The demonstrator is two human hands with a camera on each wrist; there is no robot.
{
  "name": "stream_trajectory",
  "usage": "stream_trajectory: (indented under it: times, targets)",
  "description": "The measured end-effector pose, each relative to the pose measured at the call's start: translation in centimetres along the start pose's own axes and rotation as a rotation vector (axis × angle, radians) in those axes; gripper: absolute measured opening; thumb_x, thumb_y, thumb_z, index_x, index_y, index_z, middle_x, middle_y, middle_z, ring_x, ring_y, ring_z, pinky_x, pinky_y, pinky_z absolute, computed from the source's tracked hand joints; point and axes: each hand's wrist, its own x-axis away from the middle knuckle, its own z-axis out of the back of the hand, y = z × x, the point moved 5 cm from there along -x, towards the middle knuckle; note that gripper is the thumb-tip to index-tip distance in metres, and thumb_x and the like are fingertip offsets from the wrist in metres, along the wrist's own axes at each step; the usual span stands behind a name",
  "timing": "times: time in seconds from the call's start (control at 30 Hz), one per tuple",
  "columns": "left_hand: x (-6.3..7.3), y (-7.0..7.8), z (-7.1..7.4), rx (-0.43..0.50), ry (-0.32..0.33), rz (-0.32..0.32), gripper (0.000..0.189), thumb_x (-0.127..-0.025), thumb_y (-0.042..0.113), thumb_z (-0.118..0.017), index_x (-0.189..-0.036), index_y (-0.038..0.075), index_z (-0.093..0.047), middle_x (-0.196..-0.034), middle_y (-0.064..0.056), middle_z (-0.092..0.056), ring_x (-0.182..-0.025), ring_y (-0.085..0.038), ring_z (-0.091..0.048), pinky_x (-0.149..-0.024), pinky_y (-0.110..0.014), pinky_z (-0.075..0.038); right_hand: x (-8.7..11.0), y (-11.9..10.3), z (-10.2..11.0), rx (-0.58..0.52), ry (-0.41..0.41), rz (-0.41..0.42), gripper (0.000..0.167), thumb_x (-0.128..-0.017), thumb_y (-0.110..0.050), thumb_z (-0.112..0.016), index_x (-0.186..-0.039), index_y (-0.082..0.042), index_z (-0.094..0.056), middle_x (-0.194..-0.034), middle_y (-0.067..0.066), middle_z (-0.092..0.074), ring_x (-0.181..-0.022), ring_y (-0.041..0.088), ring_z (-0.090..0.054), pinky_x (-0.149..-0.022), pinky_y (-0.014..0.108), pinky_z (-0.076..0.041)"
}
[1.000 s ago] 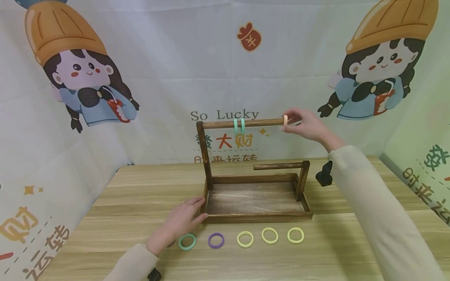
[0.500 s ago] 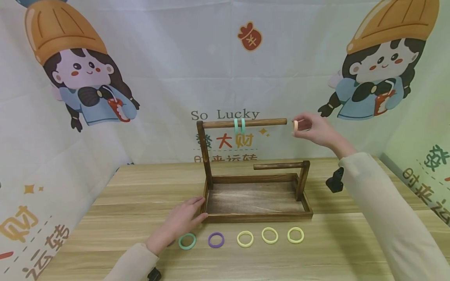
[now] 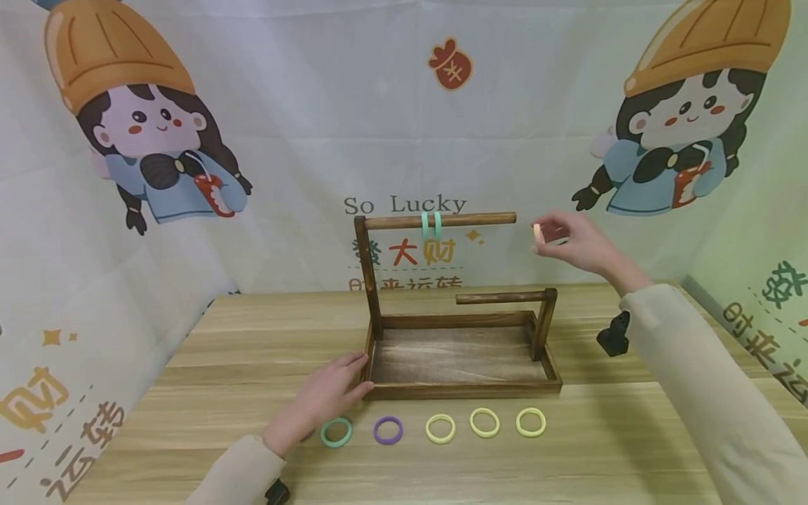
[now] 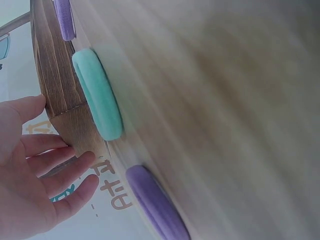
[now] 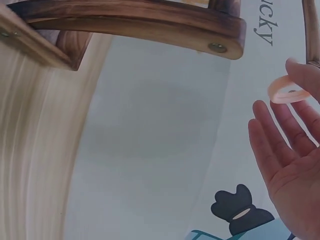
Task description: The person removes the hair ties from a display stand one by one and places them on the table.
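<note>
The right hand (image 3: 577, 242) pinched a peach ring (image 3: 538, 235) between thumb and fingertips, holding it raised in the air. Just to that hand's left was the free end of the upper bar (image 3: 480, 219) of a wooden rack (image 3: 463, 391); the ring and the bar stood apart. In the right wrist view, two of that hand's other fingers reached out straight, clear of the ring.

The left hand (image 3: 331, 386) rested against the near left end of the rack's tray, fingers extended and slightly spread, gripping nothing. Ahead of it rose the tall post carrying the upper bar, where two mint rings (image 3: 425, 226) hung side by side, farther left of the right hand. The lower bar (image 3: 499, 299) ran below and to the left of the right hand.

On the counter (image 3: 252, 337), a teal ring (image 3: 337, 446) lay just beside the left hand, on its near side, with a purple ring (image 3: 388, 444) to its right. Farther to the right of that hand lay three yellow rings (image 3: 440, 443). A second purple ring (image 4: 159, 205) lay beside the left wrist, mostly hidden by it in the head view. Beyond both hands hung a printed cloth (image 3: 303, 105).
</note>
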Motion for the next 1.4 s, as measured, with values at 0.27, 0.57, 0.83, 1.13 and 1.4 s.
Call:
stream_trajectory:
  times: [0.27,0.57,0.83,1.13,1.4]
  targets:
    - [-0.1,-0.2,-0.1,-0.003,-0.001,-0.002,0.052,-0.086,0.028,-0.058,-0.121,-0.008,-0.047,-0.123,-0.021,-0.046,-0.11,-0.035,-0.045,-0.091,-0.046,-0.037,0.6,0.2,0.0,0.028,0.0,0.026,0.038,-0.08,-0.013,-0.065,-0.114,0.003,-0.053,-0.097,0.016,-0.055,-0.091,0.03,-0.052,-0.074,0.044,-0.044]
    - [-0.1,-0.3,-0.2,-0.002,-0.007,0.005,0.052,-0.086,0.029,-0.057,-0.121,-0.008,-0.047,-0.124,-0.021,-0.046,-0.111,-0.035,-0.044,-0.09,-0.046,-0.037,1.1,0.5,-0.3,0.059,0.011,0.055,0.04,-0.077,-0.008,-0.067,-0.114,0.002,-0.054,-0.094,0.012,-0.05,-0.086,0.027,-0.051,-0.067,0.036,-0.045]
    - [-0.1,-0.4,-0.3,-0.006,-0.014,0.01,0.052,-0.086,0.029,-0.057,-0.122,-0.008,-0.047,-0.124,-0.02,-0.046,-0.112,-0.035,-0.044,-0.091,-0.046,-0.037,1.7,0.2,-0.4,0.057,-0.01,0.11,0.041,-0.079,-0.012,-0.066,-0.114,0.004,-0.053,-0.094,0.011,-0.044,-0.083,0.024,-0.048,-0.064,0.03,-0.046]
    - [-0.2,-0.4,-0.3,-0.01,-0.015,0.014,0.052,-0.086,0.029,-0.057,-0.122,-0.007,-0.047,-0.125,-0.02,-0.046,-0.112,-0.034,-0.044,-0.091,-0.046,-0.037,2.5,0.2,-0.8,0.063,-0.019,0.112,0.041,-0.078,-0.013,-0.067,-0.113,0.003,-0.054,-0.093,0.01,-0.045,-0.082,0.021,-0.047,-0.063,0.027,-0.045]
    - [-0.2,-0.4,-0.3,-0.01,-0.015,0.01,0.052,-0.086,0.029,-0.057,-0.122,-0.007,-0.047,-0.124,-0.02,-0.046,-0.111,-0.034,-0.044,-0.091,-0.045,-0.037,3.3,0.4,-1.3,0.061,-0.024,0.088,0.04,-0.079,-0.015,-0.067,-0.113,0.002,-0.054,-0.092,0.008,-0.045,-0.08,0.02,-0.047,-0.063,0.028,-0.046]
